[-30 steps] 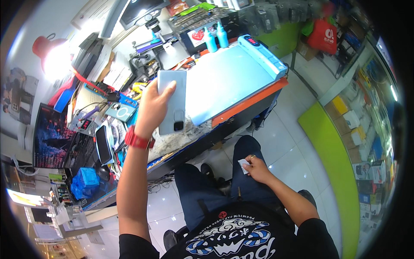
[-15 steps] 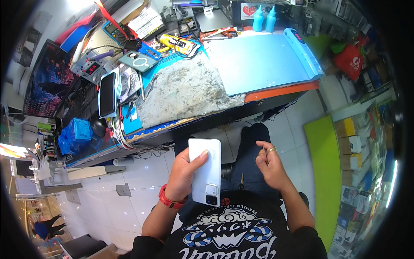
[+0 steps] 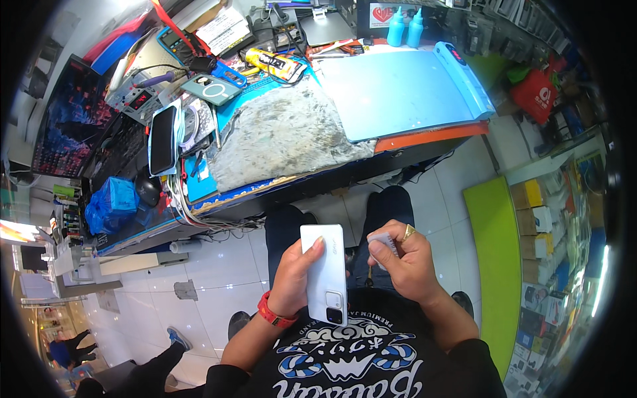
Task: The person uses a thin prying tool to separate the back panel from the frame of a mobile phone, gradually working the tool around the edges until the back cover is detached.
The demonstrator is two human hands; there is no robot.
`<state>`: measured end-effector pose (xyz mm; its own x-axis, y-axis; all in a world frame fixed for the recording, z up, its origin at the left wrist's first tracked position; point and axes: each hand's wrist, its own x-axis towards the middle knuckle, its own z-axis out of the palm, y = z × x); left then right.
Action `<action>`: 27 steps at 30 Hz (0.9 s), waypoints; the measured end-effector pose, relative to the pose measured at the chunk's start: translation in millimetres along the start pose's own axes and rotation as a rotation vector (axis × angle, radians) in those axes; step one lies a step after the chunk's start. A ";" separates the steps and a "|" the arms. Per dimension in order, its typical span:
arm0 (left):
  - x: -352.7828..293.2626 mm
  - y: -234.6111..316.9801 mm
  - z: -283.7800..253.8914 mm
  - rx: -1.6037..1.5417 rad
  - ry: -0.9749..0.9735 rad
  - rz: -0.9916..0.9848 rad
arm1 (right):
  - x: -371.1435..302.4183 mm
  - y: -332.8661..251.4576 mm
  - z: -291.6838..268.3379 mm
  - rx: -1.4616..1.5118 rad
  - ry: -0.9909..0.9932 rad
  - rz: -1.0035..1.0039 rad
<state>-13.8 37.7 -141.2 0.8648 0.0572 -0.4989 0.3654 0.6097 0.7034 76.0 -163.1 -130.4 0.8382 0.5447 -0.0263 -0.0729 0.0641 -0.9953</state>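
Observation:
My left hand is closed around a white smartphone, its thumb pressed on the back cover. The phone's back faces up, with the camera block at the end nearest my body. To the right, my right hand pinches a small flat grey-white piece between thumb and fingers. Fine marks or ridges run along that piece; its kind is too small to make out. The piece is apart from the phone. Both hands are above my lap, in front of the bench.
Ahead stands a workbench with a stained grey mat and a light-blue board. A dark-screened phone, a power supply and two blue bottles are on it. A green bench edge curves at right. Someone's leg shows lower left.
My right hand has moved left toward the phone and turned, so the flat piece now shows. The phone has shifted slightly right and nearer my body. Another person's leg has appeared at lower left.

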 end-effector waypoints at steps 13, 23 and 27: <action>-19.3 3.3 9.9 0.413 -0.034 0.085 | 4.2 -11.6 -7.2 -0.486 -0.112 -0.346; -24.4 1.1 21.4 0.720 -0.043 0.118 | 6.0 -22.6 -5.6 -0.933 -0.214 -0.530; -26.6 5.5 26.9 0.756 -0.048 0.139 | 5.1 -23.6 -6.6 -0.907 -0.203 -0.515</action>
<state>-25.5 18.3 -110.5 0.9277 0.0493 -0.3700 0.3732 -0.1075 0.9215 85.5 -167.4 -107.6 0.5412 0.7640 0.3514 0.7658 -0.2752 -0.5812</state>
